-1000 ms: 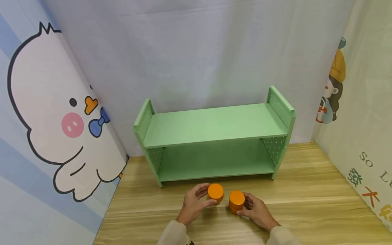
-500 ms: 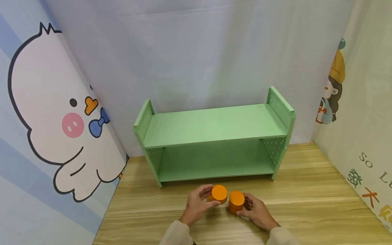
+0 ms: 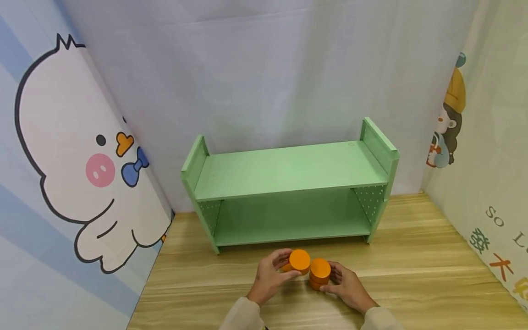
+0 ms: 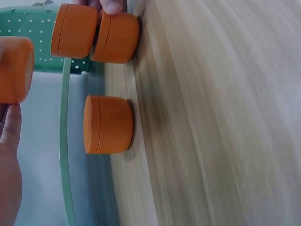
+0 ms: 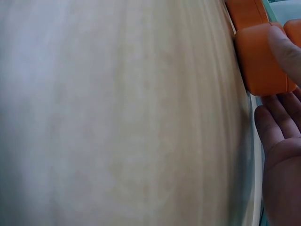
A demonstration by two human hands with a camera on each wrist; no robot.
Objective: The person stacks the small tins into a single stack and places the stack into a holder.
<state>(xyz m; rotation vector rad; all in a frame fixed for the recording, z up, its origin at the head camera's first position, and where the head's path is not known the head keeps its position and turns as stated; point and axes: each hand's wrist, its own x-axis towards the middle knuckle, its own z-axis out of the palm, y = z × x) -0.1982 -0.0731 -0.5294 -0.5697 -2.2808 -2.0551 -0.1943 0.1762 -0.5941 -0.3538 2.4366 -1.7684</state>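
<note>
My left hand (image 3: 270,275) pinches an orange lidded jar (image 3: 299,260) between thumb and fingers and holds it raised off the table. In the left wrist view, this lifted jar (image 4: 16,70) is at the left edge. Below it, an orange jar (image 4: 108,125) stands on the wood, mostly hidden in the head view. To the right is a stack of two such jars, the upper jar (image 3: 320,268) resting on the lower jar (image 3: 316,285). My right hand (image 3: 348,286) grips the lower one, with its thumb (image 5: 284,49) against the side and its fingers behind.
A green two-tier shelf (image 3: 288,172) with perforated side panels stands behind the hands on the wooden table (image 3: 404,275). A pale curtain (image 3: 264,73) hangs at the back. Printed cloths with a cartoon bird (image 3: 62,137) and lettering flank the left and right.
My left hand has moved right with its jar, bringing it close beside the top of the stack. The right hand and the stack have stayed in place.
</note>
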